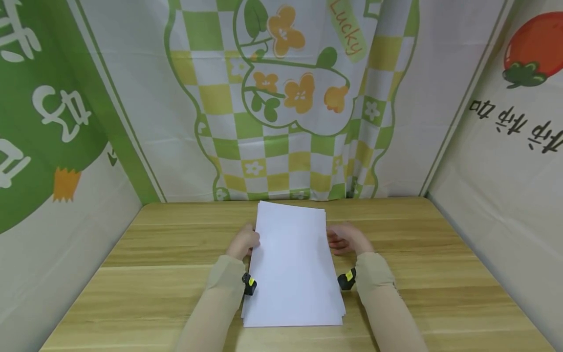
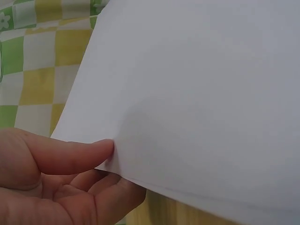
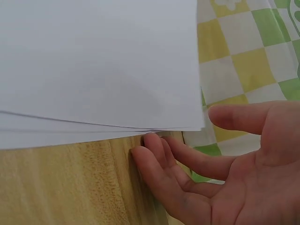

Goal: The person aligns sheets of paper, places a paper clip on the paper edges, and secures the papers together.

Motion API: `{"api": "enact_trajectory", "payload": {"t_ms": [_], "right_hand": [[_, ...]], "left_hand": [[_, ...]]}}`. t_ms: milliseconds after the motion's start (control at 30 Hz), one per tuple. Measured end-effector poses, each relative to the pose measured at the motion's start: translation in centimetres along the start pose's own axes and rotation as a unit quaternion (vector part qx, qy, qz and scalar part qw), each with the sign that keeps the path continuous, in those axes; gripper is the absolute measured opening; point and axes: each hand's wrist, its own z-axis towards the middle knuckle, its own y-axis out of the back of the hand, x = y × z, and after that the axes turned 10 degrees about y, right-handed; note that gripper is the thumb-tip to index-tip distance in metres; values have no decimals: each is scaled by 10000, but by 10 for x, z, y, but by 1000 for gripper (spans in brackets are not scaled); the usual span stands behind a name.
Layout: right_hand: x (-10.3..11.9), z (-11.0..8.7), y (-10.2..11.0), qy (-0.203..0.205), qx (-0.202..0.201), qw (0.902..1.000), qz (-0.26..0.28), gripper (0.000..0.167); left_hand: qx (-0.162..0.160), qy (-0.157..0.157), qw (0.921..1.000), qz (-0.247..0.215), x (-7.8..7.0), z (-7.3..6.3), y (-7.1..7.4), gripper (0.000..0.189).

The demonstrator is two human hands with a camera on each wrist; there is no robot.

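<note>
Several white sheets of paper point(image 1: 292, 269) lie loosely stacked, their edges slightly out of line, in front of the person. At the stack's left edge the left hand point(image 1: 243, 242) pinches the paper. In the left wrist view its thumb point(image 2: 79, 156) presses on the top face, with curled fingers underneath. Beside the right edge is the right hand point(image 1: 349, 238), loosely bent. The right wrist view has its fingers point(image 3: 161, 180) just under the sheets' edge, while the thumb point(image 3: 241, 117) stands apart from the paper. Whether those fingertips touch the sheets is hard to tell.
A wooden table point(image 1: 162, 293) carries the paper. Behind it hangs a green and yellow checked curtain point(image 1: 281, 161), with printed fabric walls on the left and right. Small black wrist cameras point(image 1: 249, 284) sit at both cuffs, close to the paper's sides.
</note>
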Motion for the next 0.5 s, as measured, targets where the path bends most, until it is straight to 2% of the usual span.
{"api": "enact_trajectory", "payload": {"t_ms": [267,500], "right_hand": [[-2,3,-1,97,43,9999,-24,33],[4,-1,-3,21,-39,9995,-301,44]], "left_hand": [[7,51,9999,-118,0,-2,0,50],[-76,-215,9995,-197,2,-6,-1,48]]}}
